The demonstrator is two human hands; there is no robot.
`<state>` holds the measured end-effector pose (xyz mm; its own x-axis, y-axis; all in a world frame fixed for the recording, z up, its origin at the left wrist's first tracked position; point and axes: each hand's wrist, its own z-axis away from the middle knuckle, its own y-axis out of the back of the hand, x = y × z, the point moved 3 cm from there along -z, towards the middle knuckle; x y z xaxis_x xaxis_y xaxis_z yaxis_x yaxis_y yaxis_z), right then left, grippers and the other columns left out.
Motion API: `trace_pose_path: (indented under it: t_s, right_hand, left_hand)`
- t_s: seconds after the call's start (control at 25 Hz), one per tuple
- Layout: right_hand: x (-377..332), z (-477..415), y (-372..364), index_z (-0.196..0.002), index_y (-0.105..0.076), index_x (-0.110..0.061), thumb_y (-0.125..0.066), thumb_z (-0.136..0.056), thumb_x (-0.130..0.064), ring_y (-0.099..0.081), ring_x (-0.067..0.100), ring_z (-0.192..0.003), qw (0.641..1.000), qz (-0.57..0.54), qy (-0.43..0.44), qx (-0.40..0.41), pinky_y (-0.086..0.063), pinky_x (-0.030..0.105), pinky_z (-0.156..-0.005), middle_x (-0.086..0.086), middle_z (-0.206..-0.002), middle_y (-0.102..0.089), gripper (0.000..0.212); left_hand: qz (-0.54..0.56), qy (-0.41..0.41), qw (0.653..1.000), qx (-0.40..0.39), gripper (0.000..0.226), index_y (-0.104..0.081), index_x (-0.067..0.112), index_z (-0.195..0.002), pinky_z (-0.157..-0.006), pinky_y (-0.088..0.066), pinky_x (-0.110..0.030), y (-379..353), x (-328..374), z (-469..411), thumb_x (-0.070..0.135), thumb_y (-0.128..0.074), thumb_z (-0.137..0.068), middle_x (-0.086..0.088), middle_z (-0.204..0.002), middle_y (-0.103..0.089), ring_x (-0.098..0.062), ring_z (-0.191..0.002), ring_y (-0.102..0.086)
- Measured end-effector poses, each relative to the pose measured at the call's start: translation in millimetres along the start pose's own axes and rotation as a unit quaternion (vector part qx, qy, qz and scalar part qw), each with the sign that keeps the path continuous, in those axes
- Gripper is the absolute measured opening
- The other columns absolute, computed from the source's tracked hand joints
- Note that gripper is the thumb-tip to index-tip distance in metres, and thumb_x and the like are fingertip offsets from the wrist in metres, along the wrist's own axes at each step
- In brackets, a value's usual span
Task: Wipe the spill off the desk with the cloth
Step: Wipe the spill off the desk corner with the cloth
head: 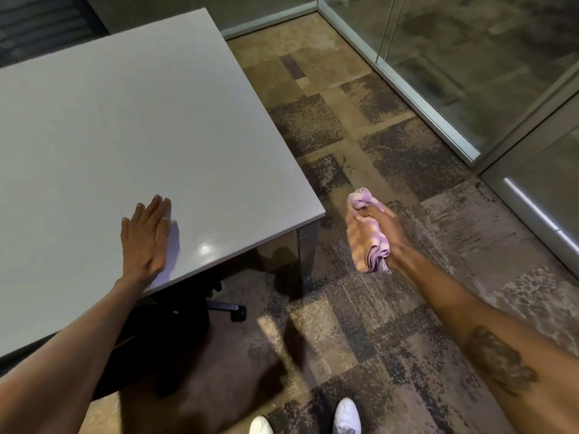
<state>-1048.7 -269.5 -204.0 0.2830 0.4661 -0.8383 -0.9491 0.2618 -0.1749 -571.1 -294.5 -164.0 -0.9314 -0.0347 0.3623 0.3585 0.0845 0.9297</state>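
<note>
Left hand (145,238) lies flat on the grey desk (131,126), palm down, fingers together and stretched out, close to the near edge and not far from the near right corner. A small glossy wet patch (205,247) glints just right of that hand, beside the near edge. Right hand (387,231) is off the desk, out past its right edge, over the patchwork carpet (360,308). Its fingers are clamped round a bunched pink-and-orange checked cloth (366,233). White shoes (346,416) stand at the bottom.
</note>
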Motion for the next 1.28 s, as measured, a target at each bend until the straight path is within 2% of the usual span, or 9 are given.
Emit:
trace_pose_path:
  t_s: [0.08, 0.16, 0.28, 0.4, 0.56, 0.72, 0.92, 1.08, 1.28]
  right_hand:
    - [-7, -5, -15, -0.124, -0.069, -0.026, -0.074, -0.082, -0.020, -0.071, 0.025, -0.090, 0.994, -0.052, -0.041, -0.088, -0.056, 0.037, -0.081, 0.004, -0.100, -0.075, 0.042]
    - [-12, -7, -30, -0.111, -0.075, -0.024, -0.077, -0.080, -0.024, -0.072, 0.025, -0.087, 0.992, -0.014, -0.039, -0.122, -0.058, 0.038, -0.077, 0.005, -0.094, -0.076, 0.031]
    - [-20, -11, -37, -0.098, -0.081, -0.020, -0.080, -0.077, -0.032, -0.072, 0.022, -0.080, 0.992, 0.058, -0.026, -0.111, -0.061, 0.033, -0.070, 0.006, -0.087, -0.076, 0.024]
    - [-27, -14, -48, -0.094, -0.082, -0.025, -0.086, -0.068, -0.039, -0.070, 0.015, -0.070, 0.986, 0.101, -0.012, -0.133, -0.058, 0.025, -0.061, 0.004, -0.081, -0.076, 0.030]
    - [-32, -24, -63, -0.087, -0.083, -0.034, -0.086, -0.074, -0.031, -0.073, 0.008, -0.067, 0.987, 0.131, 0.012, -0.093, -0.059, 0.018, -0.059, -0.003, -0.079, -0.079, 0.014]
    - [-47, -42, -92, -0.095, -0.081, -0.022, -0.084, -0.079, -0.022, -0.069, 0.013, -0.071, 0.988, 0.137, 0.027, -0.065, -0.057, 0.024, -0.068, 0.003, -0.083, -0.078, 0.016]
    - [-52, -61, -119, -0.084, -0.081, -0.024, -0.081, -0.081, -0.021, -0.061, 0.007, -0.053, 0.995, 0.091, 0.039, -0.014, -0.049, 0.015, -0.050, -0.005, -0.064, -0.070, 0.005]
    - [-59, -77, -138, -0.099, -0.080, -0.012, -0.078, -0.079, -0.024, -0.058, 0.019, -0.064, 0.998, 0.054, 0.027, -0.004, -0.047, 0.029, -0.063, 0.010, -0.080, -0.067, 0.023]
    - [-80, -95, -167, -0.083, -0.080, -0.014, -0.074, -0.082, -0.019, -0.064, 0.011, -0.056, 0.999, 0.033, 0.039, -0.011, -0.050, 0.021, -0.054, 0.004, -0.072, -0.072, 0.008]
  left_hand:
    - [-0.019, 0.000, 0.999, 0.038, 0.058, -0.053, 0.017, -0.142, -0.111, -0.028, -0.052, 3, 7, -4, 0.038, -0.017, -0.103, -0.006, -0.154, -0.048, -0.032, -0.141, -0.042]
    - [-0.036, 0.008, 0.998, 0.046, 0.054, -0.054, 0.021, -0.139, -0.112, -0.026, -0.053, 4, 9, -9, 0.037, -0.017, -0.103, -0.004, -0.149, -0.052, -0.030, -0.138, -0.045]
    - [-0.056, 0.011, 0.998, 0.011, 0.051, -0.041, 0.026, -0.149, -0.120, -0.010, -0.057, -1, 2, -12, 0.036, -0.015, -0.107, -0.003, -0.157, -0.039, -0.028, -0.149, -0.029]
    - [-0.067, 0.011, 0.997, -0.019, 0.050, -0.029, 0.023, -0.156, -0.122, -0.009, -0.057, -8, -4, -12, 0.032, -0.016, -0.109, -0.006, -0.166, -0.024, -0.032, -0.154, -0.015]
    - [-0.081, 0.007, 0.996, -0.031, 0.052, -0.021, 0.023, -0.159, -0.123, -0.007, -0.055, -12, -6, -13, 0.034, -0.010, -0.109, -0.005, -0.168, -0.017, -0.033, -0.155, -0.009]
    - [-0.070, 0.018, 0.997, -0.038, 0.056, -0.020, 0.025, -0.159, -0.125, -0.003, -0.053, -9, -1, -13, 0.041, -0.005, -0.107, -0.001, -0.169, -0.013, -0.028, -0.157, -0.005]
    - [-0.040, 0.019, 0.998, -0.036, 0.062, -0.020, 0.026, -0.160, -0.126, 0.000, -0.053, -4, 5, -10, 0.046, 0.000, -0.105, 0.001, -0.169, -0.012, -0.024, -0.157, -0.002]
    - [-0.034, 0.025, 0.998, -0.044, 0.061, -0.019, 0.026, -0.160, -0.126, 0.000, -0.053, -1, 10, -9, 0.044, -0.001, -0.104, 0.002, -0.169, -0.012, -0.024, -0.157, -0.001]
    - [-0.026, 0.034, 0.998, -0.052, 0.061, -0.017, 0.029, -0.160, -0.126, 0.002, -0.052, -1, 10, -10, 0.045, 0.000, -0.104, 0.005, -0.169, -0.010, -0.020, -0.157, 0.003]
